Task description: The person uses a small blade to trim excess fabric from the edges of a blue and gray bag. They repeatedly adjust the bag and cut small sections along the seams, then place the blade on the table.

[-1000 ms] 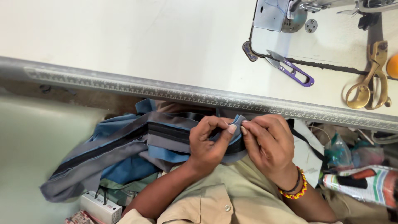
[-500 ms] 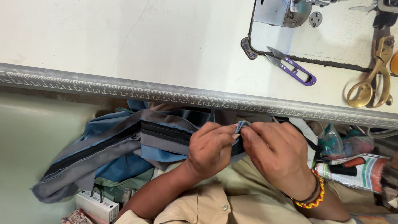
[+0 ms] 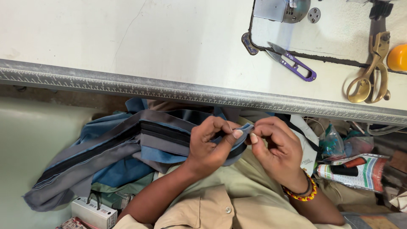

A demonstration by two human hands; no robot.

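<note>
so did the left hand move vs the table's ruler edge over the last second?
Cannot tell for sure. The left hand sits about as far below the ruler edge as before; small shifts match the camera's motion. It pinches the grey fabric.

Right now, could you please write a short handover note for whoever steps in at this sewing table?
Left hand: pinching the end of a grey fabric strip.
Right hand: pinching the same end from the other side.
The grey and blue fabric bundle with black bands lies across the lap, below the white table's ruled metal edge.
Purple thread snips and brass-coloured shears lie untouched on the table.
Nothing is under the machine; the strip end is in hand, unsewn.
</note>
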